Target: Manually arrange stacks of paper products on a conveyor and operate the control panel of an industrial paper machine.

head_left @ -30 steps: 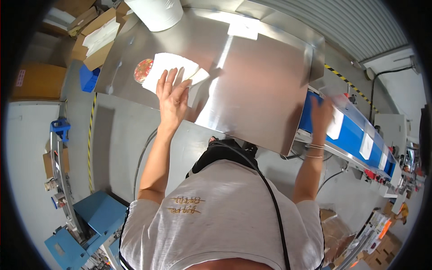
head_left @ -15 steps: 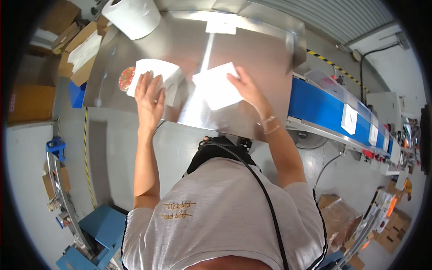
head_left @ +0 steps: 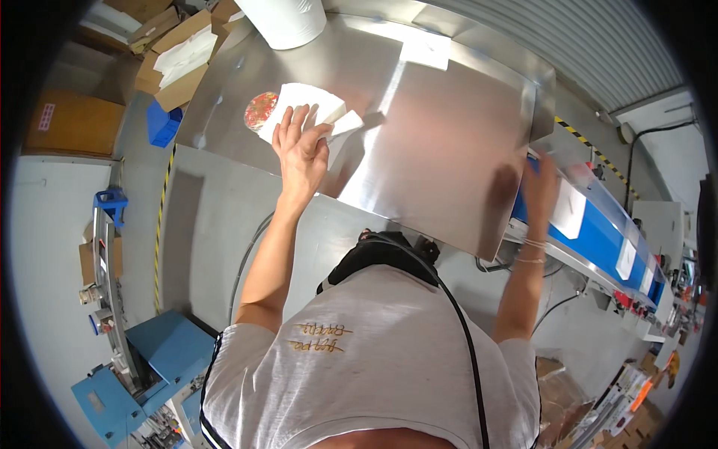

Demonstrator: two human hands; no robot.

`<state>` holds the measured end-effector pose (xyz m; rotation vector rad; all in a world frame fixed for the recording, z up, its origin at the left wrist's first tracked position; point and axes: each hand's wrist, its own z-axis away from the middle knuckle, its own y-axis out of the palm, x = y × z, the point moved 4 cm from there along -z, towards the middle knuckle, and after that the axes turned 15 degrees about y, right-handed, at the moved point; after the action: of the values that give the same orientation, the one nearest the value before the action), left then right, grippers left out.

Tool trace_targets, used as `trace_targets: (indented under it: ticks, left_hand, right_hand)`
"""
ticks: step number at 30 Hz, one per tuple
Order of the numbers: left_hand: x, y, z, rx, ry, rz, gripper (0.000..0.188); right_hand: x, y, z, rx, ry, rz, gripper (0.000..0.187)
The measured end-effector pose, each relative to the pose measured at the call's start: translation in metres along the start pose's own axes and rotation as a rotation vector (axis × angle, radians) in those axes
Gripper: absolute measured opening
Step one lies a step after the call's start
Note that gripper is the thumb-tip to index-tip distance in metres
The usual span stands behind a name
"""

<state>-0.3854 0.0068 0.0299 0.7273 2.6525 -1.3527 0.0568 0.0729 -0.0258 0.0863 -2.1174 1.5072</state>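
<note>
My left hand (head_left: 301,153) lies flat with fingers spread on a stack of white packets (head_left: 307,101) on the steel table (head_left: 441,142). One white packet (head_left: 345,126) sticks out to the right by my thumb. A round red-patterned item (head_left: 260,110) peeks out at the stack's left edge. My right hand (head_left: 540,185) is stretched over the near end of the blue conveyor belt (head_left: 598,239), fingers extended and blurred. It is just left of a white packet (head_left: 570,209) lying on the belt.
A large white paper roll (head_left: 284,21) stands at the table's far edge. A white sheet (head_left: 425,51) lies at the back. Cardboard boxes (head_left: 172,56) with white packets and a blue bin (head_left: 161,126) stand on the left. Another white packet (head_left: 627,258) rides further along the belt.
My right hand left the table, where it held a white packet, and swung right to the conveyor; a packet now lies on the belt. My left hand stayed on the stack.
</note>
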Motion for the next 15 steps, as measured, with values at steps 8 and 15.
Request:
trace_targets:
  ticks: [8,15]
  left_hand:
    - [-0.001,-0.003,-0.010,0.084,0.037,0.059,0.032]
    - [0.027,-0.011,-0.003,0.051,0.013,-0.024,0.036]
  right_hand:
    - [0.247,0.107,0.071,0.716,-0.632,-0.667,0.045]
    - [0.136,0.098,0.051,0.627,0.070,-0.740,0.035]
